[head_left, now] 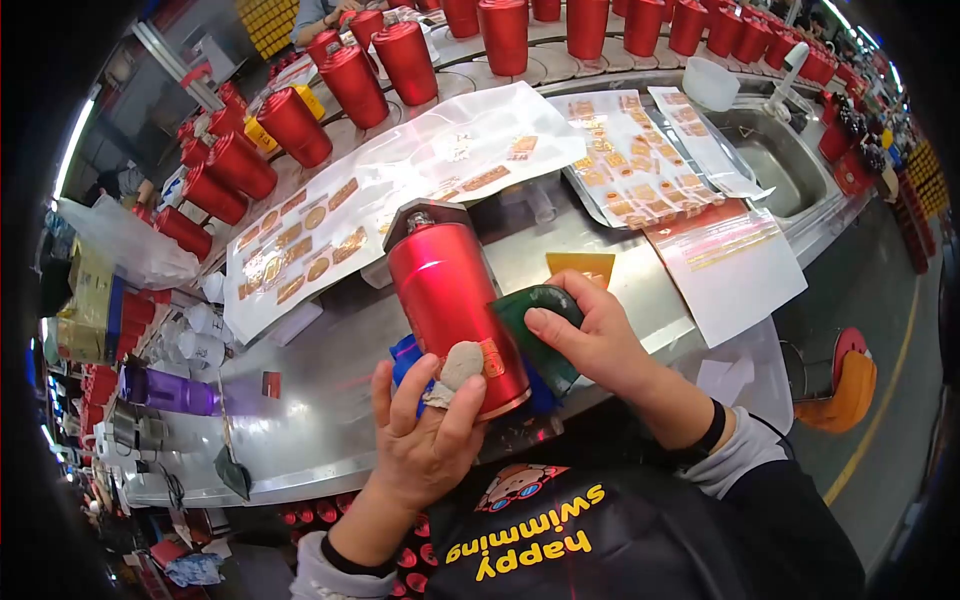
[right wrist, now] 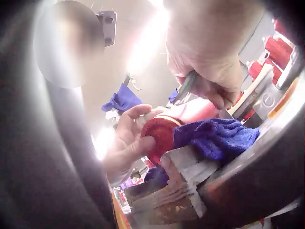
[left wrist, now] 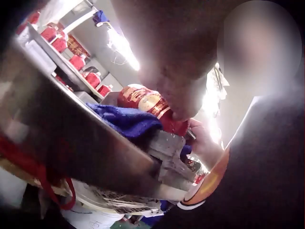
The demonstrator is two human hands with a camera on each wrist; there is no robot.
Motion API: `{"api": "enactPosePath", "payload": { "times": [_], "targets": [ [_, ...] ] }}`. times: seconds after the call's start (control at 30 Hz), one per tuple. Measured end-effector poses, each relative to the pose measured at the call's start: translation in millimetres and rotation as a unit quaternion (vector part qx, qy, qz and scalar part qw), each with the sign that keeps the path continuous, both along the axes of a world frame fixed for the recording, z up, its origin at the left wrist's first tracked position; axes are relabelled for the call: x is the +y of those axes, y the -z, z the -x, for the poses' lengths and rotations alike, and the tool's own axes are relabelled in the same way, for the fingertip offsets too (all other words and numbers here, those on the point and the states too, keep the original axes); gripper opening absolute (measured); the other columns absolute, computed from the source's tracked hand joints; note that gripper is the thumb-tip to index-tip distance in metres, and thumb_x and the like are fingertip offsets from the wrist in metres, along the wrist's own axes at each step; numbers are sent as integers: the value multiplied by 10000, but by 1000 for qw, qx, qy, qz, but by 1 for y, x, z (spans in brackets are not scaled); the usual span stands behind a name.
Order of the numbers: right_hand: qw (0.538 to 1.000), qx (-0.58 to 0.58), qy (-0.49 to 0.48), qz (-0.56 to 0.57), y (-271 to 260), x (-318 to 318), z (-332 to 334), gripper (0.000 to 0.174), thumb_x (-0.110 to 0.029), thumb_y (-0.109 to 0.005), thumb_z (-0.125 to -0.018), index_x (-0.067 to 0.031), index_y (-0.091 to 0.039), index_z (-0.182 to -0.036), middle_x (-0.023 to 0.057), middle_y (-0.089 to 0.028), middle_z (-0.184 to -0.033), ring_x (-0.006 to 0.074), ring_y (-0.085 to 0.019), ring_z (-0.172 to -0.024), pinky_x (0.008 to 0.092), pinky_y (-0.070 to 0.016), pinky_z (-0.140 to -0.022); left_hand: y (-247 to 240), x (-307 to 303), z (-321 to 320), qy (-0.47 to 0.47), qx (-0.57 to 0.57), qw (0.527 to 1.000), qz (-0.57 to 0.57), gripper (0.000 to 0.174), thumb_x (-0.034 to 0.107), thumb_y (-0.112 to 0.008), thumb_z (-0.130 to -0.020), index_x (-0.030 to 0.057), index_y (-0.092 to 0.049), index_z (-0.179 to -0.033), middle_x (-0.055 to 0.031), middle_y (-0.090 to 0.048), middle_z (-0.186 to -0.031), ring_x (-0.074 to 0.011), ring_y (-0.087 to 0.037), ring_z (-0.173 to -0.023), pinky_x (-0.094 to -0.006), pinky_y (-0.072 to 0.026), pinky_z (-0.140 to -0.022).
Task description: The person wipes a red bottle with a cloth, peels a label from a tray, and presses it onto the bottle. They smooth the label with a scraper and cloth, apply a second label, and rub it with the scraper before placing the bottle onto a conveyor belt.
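A shiny red bottle [head_left: 445,300] lies tilted on a tape-wrapped support [right wrist: 183,176] padded with blue cloth [right wrist: 219,136]. My left hand [head_left: 425,445] grips its base end, with the thumb against the round bottom in the right wrist view. A pale grey covering [head_left: 462,366] sits on one of that hand's fingers, beside a small gold-and-red decal [head_left: 492,357] on the bottle. In my right hand [head_left: 600,340] is a dark green flat scraper [head_left: 540,325], pinched between thumb and fingers, its edge at the bottle's side.
Sheets of gold decals [head_left: 320,240] lie behind the bottle, with more sheets [head_left: 635,160] to the right. A yellow flat piece [head_left: 582,268] rests on the metal bench. Red bottles [head_left: 405,62] line the conveyor at the back. A sink [head_left: 770,160] stands at right, a purple bottle [head_left: 170,390] at left.
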State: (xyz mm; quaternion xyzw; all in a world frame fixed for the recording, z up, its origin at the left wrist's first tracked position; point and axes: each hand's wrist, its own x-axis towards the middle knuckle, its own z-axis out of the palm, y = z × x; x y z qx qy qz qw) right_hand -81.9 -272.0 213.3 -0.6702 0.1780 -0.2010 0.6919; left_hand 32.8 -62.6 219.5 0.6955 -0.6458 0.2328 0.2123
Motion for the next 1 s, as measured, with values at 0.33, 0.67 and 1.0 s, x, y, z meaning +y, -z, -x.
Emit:
{"api": "enactPosePath", "payload": {
  "times": [0.33, 0.67, 1.0],
  "targets": [
    [1000, -10, -9, -21, 15, 4, -1, 226, -210, -675, -945, -37, -564, -1037, -6, -607, -878, 41, -548, -810, 223, -469, -705, -8, -26, -3, 38, -15, 999, -9, 495, 237, -740, -788, 127, -577, -1241, -51, -681, -1041, -252, -523, -1218, -565, -246, -1151],
    [1000, -5, -4, 3, 17, 4, -2, 248, -232, -664, -949, -24, -562, -1036, 12, -614, -865, 57, -544, -800, 240, -468, -712, 13, 14, 8, -68, 31, 997, 18, 621, 213, -747, -773, 40, -523, -1325, -121, -623, -1219, -303, -497, -1235, -583, -222, -1145],
    [999, -20, 18, 22, 18, 8, -2, 283, -256, -666, -944, -5, -559, -1019, 58, -627, -835, 90, -563, -784, 272, -478, -697, -16, -12, -2, 5, -16, 1000, -22, 670, 167, -761, -679, 82, -552, -1309, -57, -701, -1034, -258, -525, -1161, -552, -254, -1148]
  ]
}}
